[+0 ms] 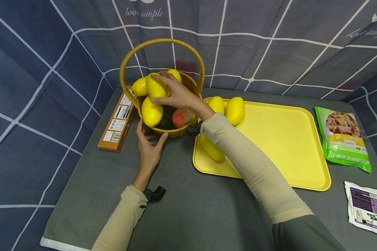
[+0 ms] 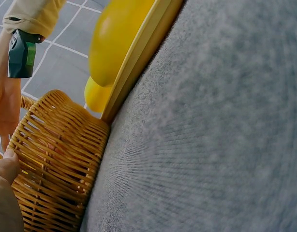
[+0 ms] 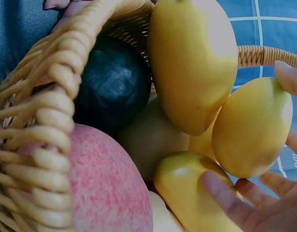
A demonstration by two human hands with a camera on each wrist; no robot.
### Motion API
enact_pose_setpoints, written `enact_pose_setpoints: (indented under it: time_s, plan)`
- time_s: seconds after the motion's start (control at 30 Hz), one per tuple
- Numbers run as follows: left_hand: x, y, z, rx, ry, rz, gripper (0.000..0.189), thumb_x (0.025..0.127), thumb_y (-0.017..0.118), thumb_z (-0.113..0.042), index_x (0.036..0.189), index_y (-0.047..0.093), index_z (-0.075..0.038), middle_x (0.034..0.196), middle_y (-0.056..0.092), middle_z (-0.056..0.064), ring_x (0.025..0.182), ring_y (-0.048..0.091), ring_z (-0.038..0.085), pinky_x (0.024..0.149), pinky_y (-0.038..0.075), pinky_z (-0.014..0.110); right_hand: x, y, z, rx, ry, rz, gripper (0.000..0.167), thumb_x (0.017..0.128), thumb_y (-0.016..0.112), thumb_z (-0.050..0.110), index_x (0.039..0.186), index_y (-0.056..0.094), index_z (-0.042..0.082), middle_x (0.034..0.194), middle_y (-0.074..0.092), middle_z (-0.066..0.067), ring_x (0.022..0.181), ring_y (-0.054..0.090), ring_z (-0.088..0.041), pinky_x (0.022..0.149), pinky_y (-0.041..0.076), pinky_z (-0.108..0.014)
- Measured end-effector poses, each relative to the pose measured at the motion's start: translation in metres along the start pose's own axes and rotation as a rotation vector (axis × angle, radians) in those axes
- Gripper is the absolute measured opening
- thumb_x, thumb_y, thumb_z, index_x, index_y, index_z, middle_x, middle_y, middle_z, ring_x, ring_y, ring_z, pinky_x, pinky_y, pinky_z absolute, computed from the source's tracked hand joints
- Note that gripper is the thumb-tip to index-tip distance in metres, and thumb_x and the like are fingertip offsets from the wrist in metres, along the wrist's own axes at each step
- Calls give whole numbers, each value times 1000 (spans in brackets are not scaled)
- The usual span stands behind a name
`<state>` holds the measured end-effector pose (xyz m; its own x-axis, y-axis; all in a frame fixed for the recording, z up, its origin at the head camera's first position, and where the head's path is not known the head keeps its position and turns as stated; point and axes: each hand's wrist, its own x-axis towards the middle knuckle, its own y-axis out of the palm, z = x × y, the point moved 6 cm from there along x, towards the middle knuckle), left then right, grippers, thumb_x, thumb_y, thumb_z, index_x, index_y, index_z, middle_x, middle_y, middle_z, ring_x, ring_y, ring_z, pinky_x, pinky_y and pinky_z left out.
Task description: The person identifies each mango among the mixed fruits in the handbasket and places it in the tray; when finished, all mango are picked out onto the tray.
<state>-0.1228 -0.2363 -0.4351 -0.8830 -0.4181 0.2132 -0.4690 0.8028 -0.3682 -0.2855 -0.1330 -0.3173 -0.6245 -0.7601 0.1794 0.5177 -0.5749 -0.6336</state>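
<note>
A wicker basket (image 1: 177, 133) with a tall hoop handle holds several yellow mangoes, a red-pink peach (image 1: 181, 118) and a dark green round fruit (image 3: 112, 84). My right hand (image 1: 179, 94) reaches over the basket and grips a mango (image 1: 156, 86) on top of the pile. In the right wrist view, its fingers surround this mango (image 3: 252, 128), beside a larger upright mango (image 3: 193, 63). My left hand (image 1: 149, 150) touches the basket's near left side, thumb and fingers spread; its thumb (image 2: 8, 164) lies against the wicker in the left wrist view.
A yellow tray (image 1: 279, 146) right of the basket carries mangoes at its left end, partly behind my right forearm. An orange-brown box (image 1: 117, 122) lies left of the basket. A green food bag (image 1: 344, 139) and a white-purple packet (image 1: 367, 209) lie at far right.
</note>
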Motion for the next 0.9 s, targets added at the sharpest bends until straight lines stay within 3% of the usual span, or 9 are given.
enact_pose_setpoints:
  time_s: [0.4, 0.73, 0.9]
  plan:
    - [0, 1, -2, 8, 8, 0, 92, 87, 73, -42, 155, 10, -37, 143, 42, 13, 102, 58, 28, 80, 38, 34, 0, 4, -2, -39, 15, -2, 79, 83, 77, 41, 149, 39, 21, 162, 18, -9, 148, 24, -19, 107, 39, -35]
    - [-1, 0, -3, -2, 4, 4, 93, 88, 74, -37, 155, 10, -37, 143, 41, 13, 101, 57, 30, 80, 38, 35, 1, 4, -1, -72, 18, -40, 77, 81, 77, 42, 146, 43, 22, 159, 26, -4, 140, 37, -17, 102, 43, -32]
    - [0, 0, -3, -2, 1, 5, 92, 88, 74, -37, 155, 10, -37, 144, 41, 13, 102, 57, 31, 80, 37, 35, -5, -2, 3, -62, -19, -92, 76, 79, 79, 39, 145, 46, 18, 156, 30, -8, 137, 40, -21, 103, 42, -33]
